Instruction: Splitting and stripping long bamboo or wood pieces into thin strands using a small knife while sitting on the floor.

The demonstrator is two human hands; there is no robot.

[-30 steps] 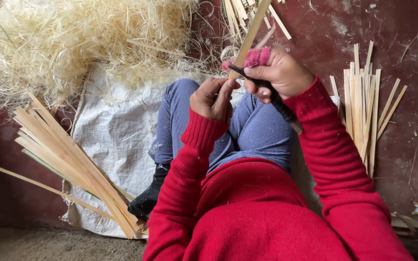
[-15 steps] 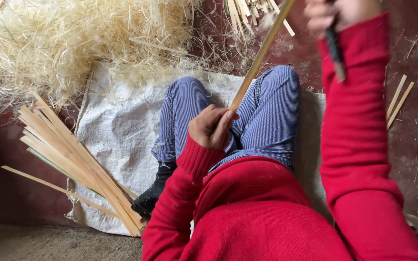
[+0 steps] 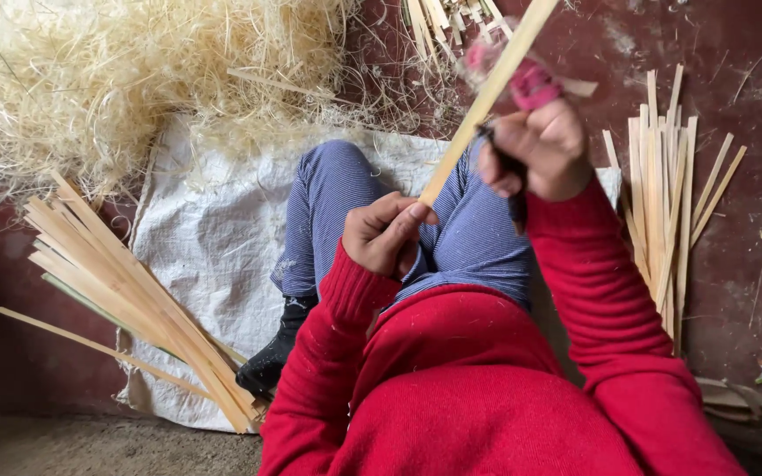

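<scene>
I sit on a white woven sack in a red sweater and blue striped trousers. My left hand grips the near end of a long pale bamboo strip that slants up and away to the top edge. My right hand, with pink wrapping on its fingers, is closed around a dark knife handle and sits against the strip higher up. The blade is hidden by the hand and the strip.
A large heap of fine bamboo shavings covers the upper left. A bundle of split strips lies at the left on the sack's edge. More strips lie on the dark red floor at the right and at the top.
My right hand went up and away along the strip, then came back down toward my left hand. The left hand has kept its hold on the strip's near end.
</scene>
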